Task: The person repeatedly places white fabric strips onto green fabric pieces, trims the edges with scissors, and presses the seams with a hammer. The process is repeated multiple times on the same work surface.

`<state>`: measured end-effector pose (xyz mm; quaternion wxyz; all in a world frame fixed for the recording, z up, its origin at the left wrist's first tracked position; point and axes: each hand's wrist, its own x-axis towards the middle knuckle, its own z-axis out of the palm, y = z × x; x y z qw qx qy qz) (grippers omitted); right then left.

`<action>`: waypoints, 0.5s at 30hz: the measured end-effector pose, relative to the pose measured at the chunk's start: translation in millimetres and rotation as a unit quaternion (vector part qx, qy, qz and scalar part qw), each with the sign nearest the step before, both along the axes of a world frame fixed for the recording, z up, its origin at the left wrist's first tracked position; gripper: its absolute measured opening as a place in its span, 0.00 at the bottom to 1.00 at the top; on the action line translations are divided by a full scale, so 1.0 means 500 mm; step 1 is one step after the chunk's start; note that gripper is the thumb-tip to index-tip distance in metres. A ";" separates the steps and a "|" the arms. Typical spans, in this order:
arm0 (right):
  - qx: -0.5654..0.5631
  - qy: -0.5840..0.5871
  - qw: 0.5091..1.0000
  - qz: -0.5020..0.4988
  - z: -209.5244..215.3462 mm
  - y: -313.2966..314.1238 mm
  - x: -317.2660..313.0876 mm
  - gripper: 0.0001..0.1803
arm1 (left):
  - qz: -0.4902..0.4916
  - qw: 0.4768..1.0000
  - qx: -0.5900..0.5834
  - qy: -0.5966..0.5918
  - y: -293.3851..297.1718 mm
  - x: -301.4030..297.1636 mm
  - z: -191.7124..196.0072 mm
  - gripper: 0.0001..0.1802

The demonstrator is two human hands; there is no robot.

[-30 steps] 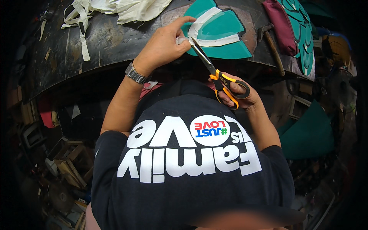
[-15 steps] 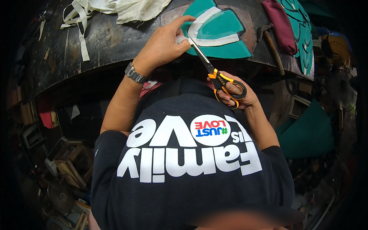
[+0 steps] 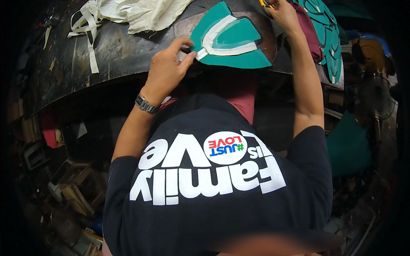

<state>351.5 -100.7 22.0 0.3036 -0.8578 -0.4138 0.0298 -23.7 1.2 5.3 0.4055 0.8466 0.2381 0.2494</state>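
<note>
A teal fan-shaped piece [image 3: 232,38] with a white band across it lies at the near edge of a dark worn workbench [image 3: 115,51]. My left hand [image 3: 166,70], a metal watch on its wrist, pinches the white tab at the piece's left corner. My right hand [image 3: 282,13] is stretched to the top of the view, beyond the piece, with orange-handled scissors [image 3: 265,3] at its fingers; only a bit of the handle shows.
Cream fabric and white strips [image 3: 128,13] lie on the bench's far left. A maroon piece [image 3: 309,32] and several teal cut pieces [image 3: 331,34] lie at the right. Wooden clutter [image 3: 72,187] fills the floor at the lower left; a teal sheet [image 3: 348,145] lies at the right.
My right hand has gone from the bench's near edge up and away to the far side, taking the scissors off the teal piece. My left hand still holds the piece's corner.
</note>
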 end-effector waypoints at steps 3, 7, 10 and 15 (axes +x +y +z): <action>-0.008 -0.062 0.997 0.035 -0.046 0.048 0.048 0.12 | 0.036 0.998 -0.025 0.037 0.005 -0.010 0.001 0.14; 0.087 -0.176 0.969 0.149 -0.057 0.031 0.041 0.17 | 0.044 0.996 -0.032 0.064 0.017 -0.018 0.001 0.17; 0.059 -0.289 0.952 0.080 -0.031 -0.091 -0.027 0.29 | 0.033 0.997 -0.017 0.072 0.029 -0.018 0.001 0.20; -0.268 -0.193 0.936 -0.123 -0.035 -0.288 -0.128 0.32 | -0.017 0.994 -0.059 0.089 0.033 -0.004 -0.002 0.19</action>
